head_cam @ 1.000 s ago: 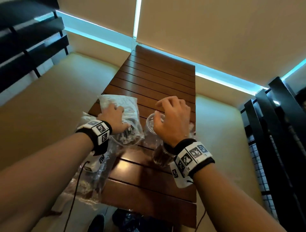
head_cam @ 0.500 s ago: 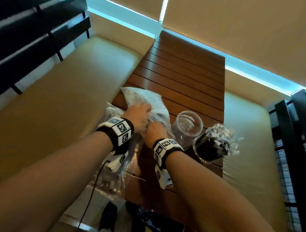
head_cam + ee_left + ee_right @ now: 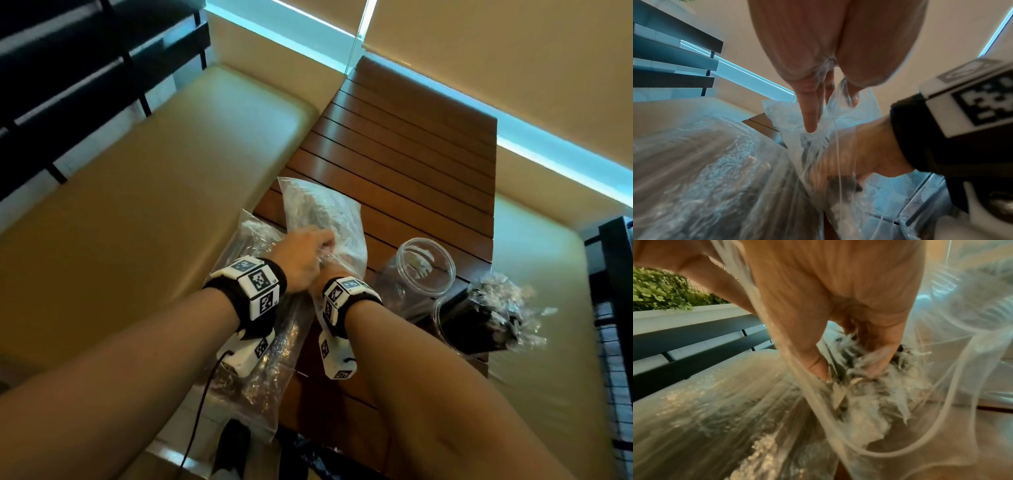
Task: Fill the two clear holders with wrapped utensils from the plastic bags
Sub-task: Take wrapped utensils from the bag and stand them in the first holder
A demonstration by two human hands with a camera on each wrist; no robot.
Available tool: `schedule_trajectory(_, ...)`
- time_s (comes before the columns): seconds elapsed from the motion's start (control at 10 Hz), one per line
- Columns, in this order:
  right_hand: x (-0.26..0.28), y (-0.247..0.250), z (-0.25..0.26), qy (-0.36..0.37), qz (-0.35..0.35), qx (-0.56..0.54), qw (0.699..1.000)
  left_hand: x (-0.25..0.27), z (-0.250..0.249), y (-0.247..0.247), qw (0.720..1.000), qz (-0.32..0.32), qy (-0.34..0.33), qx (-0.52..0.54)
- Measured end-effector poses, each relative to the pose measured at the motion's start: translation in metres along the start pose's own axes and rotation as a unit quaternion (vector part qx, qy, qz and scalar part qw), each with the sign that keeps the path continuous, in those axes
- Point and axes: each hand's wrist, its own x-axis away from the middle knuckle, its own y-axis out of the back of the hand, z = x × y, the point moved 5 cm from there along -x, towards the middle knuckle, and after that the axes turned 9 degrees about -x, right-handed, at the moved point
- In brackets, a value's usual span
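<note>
At the near end of the slatted table, I am reaching my right hand into the upper plastic bag for wrapped utensils.

My left hand is pinching the bag's mouth and holding it up, while my right fingers are curling round a bundle of dark utensils lying straight ahead of them inside. I am judging the bundle's long axis to be running away from my palm, though blur hides it. To my right the empty clear holder is standing just beside the bag, nearer my right hand; the filled holder is lying beyond it. A second bag is resting under my left wrist.
</note>
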Motion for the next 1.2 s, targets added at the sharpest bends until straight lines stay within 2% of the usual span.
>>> schedule_trajectory(0.1,0.006,-0.002,-0.003,-0.017,0.032,-0.019,0.999,0.002,-0.004,-0.002,1.000,0.000,-0.011,0.000)
schedule_trajectory(0.2,0.014,0.002,0.000,-0.019,0.031,-0.028,0.999,0.002,-0.005,-0.003,1.000,0.005,-0.007,0.003)
schedule_trajectory(0.3,0.000,-0.001,-0.004,-0.016,0.006,-0.015,1.000,-0.001,-0.005,-0.001,1.000,-0.004,-0.008,0.014)
schedule_trajectory(0.6,0.005,0.031,-0.003,0.011,-0.053,0.023,0.998,-0.014,0.004,0.011,0.998,-0.022,0.042,0.028)
schedule_trajectory(0.7,0.005,0.041,-0.005,0.008,-0.087,-0.020,0.996,-0.019,0.001,0.013,0.998,-0.034,0.052,0.028)
schedule_trajectory(0.9,0.016,0.057,-0.016,-0.044,-0.019,-0.077,0.996,-0.025,-0.012,0.017,0.997,-0.043,0.055,0.017)
schedule_trajectory(1.0,0.024,0.062,-0.019,-0.033,-0.025,-0.064,0.997,-0.025,-0.015,0.018,0.997,-0.040,0.065,0.003)
schedule_trajectory(1.1,0.041,0.072,-0.025,-0.013,-0.046,-0.020,0.999,-0.027,-0.011,0.017,0.996,-0.035,0.088,-0.007)
schedule_trajectory(1.2,0.067,0.089,-0.028,0.007,-0.038,0.040,0.998,-0.030,-0.010,0.022,0.993,-0.033,0.112,-0.033)
